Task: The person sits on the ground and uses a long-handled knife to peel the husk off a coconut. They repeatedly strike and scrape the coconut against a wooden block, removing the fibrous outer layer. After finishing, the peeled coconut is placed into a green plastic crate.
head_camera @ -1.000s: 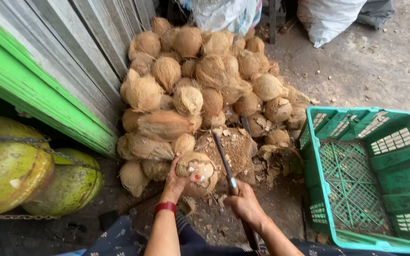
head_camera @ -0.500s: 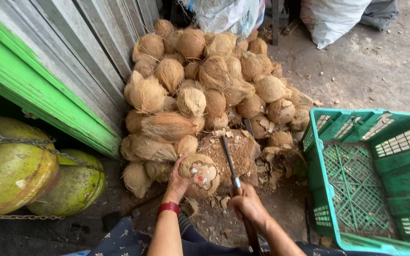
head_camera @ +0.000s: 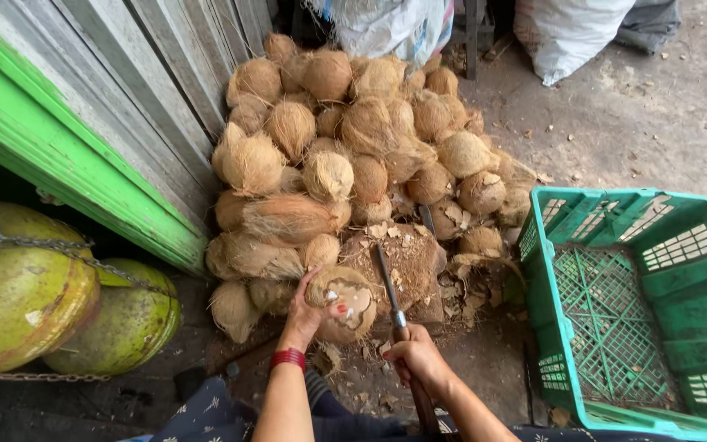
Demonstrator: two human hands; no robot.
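Observation:
My left hand [head_camera: 311, 313] grips a husked coconut [head_camera: 344, 302] with pale chipped patches, held against the near edge of a wooden chopping block [head_camera: 407, 260]. A red band sits on that wrist. My right hand [head_camera: 416, 360] is closed around the handle of a long knife [head_camera: 389, 282], whose blade lies flat across the block and points away from me. The blade is just right of the coconut; I cannot tell if they touch.
A big heap of brown husked coconuts [head_camera: 353, 139] rises behind the block against a grey and green wall [head_camera: 92, 155]. A green plastic crate [head_camera: 640, 311] stands at right. Two chained green gas cylinders [head_camera: 42, 303] lie at left. White sacks [head_camera: 566, 29] sit at the back.
The view has drifted slightly. Both hands, the coconut and the knife stay in nearly the same place by the block.

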